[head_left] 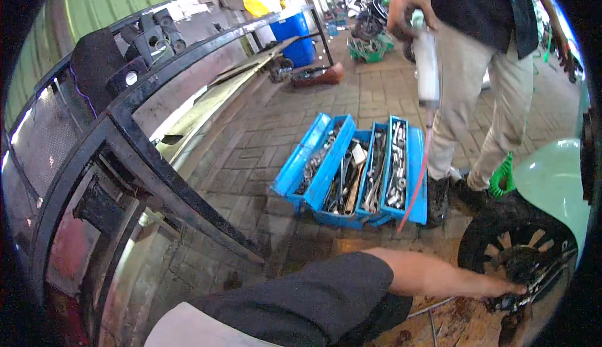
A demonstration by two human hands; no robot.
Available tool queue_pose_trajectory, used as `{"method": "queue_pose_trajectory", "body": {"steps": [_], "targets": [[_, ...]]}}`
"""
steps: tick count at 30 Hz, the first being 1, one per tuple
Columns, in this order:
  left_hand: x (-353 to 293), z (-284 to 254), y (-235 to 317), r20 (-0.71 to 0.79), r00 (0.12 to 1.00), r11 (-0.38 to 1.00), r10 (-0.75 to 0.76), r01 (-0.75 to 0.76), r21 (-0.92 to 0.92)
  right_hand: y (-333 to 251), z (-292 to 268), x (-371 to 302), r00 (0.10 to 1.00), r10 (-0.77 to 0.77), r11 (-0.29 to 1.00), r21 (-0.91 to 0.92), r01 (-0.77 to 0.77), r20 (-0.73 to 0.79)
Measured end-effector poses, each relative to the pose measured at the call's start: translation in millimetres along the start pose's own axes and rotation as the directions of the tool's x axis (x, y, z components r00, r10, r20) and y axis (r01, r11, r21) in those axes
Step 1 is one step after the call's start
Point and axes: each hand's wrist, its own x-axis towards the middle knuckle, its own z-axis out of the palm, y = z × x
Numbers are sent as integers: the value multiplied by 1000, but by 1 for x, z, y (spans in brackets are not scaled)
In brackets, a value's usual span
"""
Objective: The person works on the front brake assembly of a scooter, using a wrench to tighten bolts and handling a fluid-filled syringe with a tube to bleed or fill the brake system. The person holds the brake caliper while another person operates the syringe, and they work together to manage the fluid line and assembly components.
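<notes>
Just below the wheel (519,245), the left hand (511,288) is at a dark metal part (537,283), but the fingers are too small and shadowed to tell whether they pinch it or lie spread. That part runs along the wheel's lower edge, extending rightward from the hand. Left of the wheel stands a blue toolbox (302,159); above it, a co-worker's hand (411,9) holds a translucent container (428,68).

I could reach over the paving (235,190) between the black metal frame (160,165) and the blue toolbox (330,174); a hanging red tube (416,199), a co-worker's legs (463,105) and the wheel (517,245) crowd my right.
</notes>
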Motion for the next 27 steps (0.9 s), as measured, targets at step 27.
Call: {"method": "queue_pose_trajectory", "body": {"steps": [27], "targets": [[40,92,-51,-809,545,971,218,-37,237,0,-61,-8,984,-57,996,-71,46,-166]]}}
